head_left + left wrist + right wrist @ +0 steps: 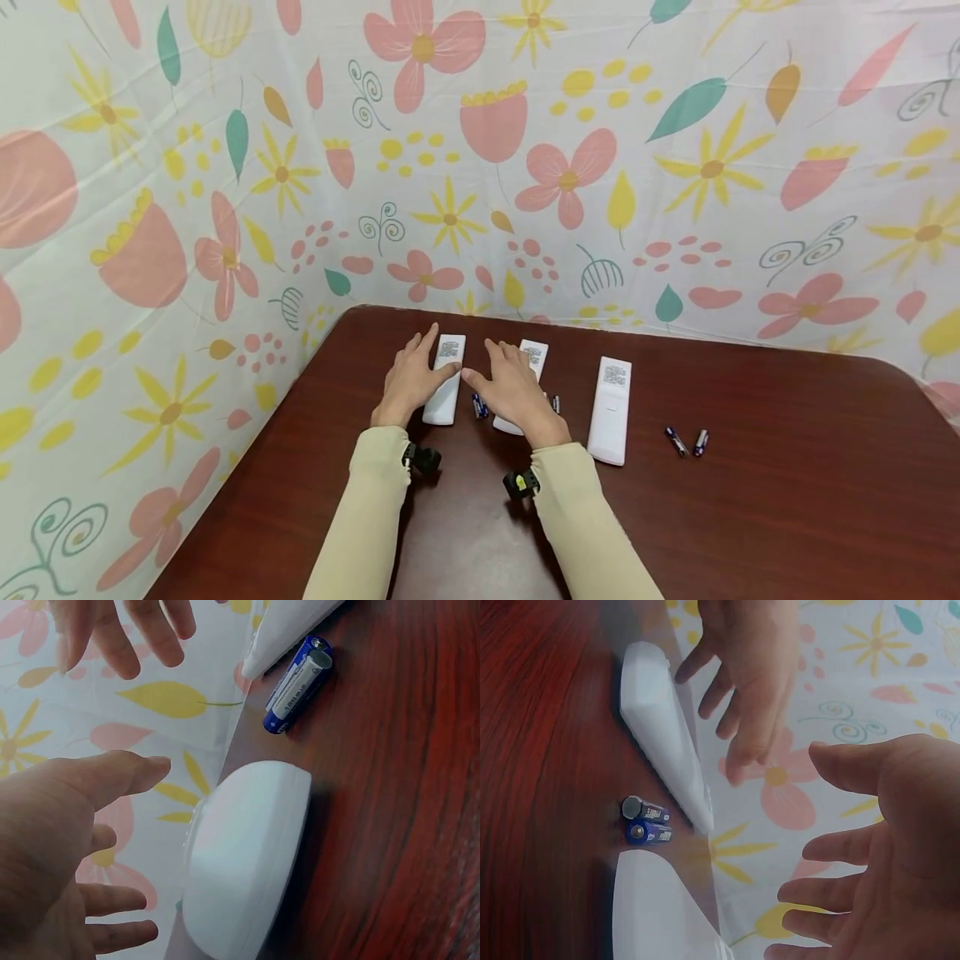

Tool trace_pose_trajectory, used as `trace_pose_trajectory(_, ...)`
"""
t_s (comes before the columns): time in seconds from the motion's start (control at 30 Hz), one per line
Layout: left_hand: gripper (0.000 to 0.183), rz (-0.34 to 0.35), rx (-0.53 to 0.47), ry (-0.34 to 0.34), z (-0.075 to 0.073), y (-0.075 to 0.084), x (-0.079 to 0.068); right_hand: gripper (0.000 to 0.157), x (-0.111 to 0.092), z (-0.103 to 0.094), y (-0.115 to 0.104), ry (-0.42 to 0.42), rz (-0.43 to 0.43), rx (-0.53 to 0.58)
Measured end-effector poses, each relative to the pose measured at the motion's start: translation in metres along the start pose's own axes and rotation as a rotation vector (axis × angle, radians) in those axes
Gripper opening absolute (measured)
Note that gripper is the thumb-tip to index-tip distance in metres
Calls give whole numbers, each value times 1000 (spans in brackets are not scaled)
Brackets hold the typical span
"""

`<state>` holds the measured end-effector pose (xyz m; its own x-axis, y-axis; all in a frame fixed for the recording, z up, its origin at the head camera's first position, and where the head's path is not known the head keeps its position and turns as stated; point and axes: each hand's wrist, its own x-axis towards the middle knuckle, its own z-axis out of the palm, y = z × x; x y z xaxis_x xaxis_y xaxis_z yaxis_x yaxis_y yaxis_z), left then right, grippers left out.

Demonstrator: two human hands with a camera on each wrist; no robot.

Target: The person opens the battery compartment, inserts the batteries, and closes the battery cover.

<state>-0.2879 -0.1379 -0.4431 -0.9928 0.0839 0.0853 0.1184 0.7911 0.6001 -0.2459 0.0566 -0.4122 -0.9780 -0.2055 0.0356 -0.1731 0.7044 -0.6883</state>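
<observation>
Three white remote controls lie back side up in a row, with printed labels at their far ends. My left hand (408, 379) hovers beside and partly over the left remote control (442, 402), fingers spread and holding nothing. Above the middle remote control (534, 354) is my right hand (516, 390), its fingers extended, hiding part of it. Two blue-and-silver batteries (298, 686) lie side by side between these two remotes. In the right wrist view, a gap shows between my right hand (900, 847) and the middle remote control (656, 907).
The right remote control (611, 412) lies apart from both hands. Further right are two batteries (677, 442). More battery ends (555, 404) show beside the right hand, partly hidden. The dark wooden table (787, 467) meets a flowered cloth (570, 250) at its back and left edges.
</observation>
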Motion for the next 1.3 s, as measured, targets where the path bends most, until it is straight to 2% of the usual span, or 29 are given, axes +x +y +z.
trace_pose_trajectory(0.8, 80, -24, 65, 54, 6, -5, 7, 75, 4, 2, 6, 1, -36, 30)
trace_pose_trajectory(1.07, 77, -43, 23, 70, 8, -7, 8, 74, 6, 4, 5, 0, -72, 73)
trace_pose_trajectory(1.3, 72, -88, -16, 116, 13, -2, 5, 74, 6, 7, 4, -16, -100, 90)
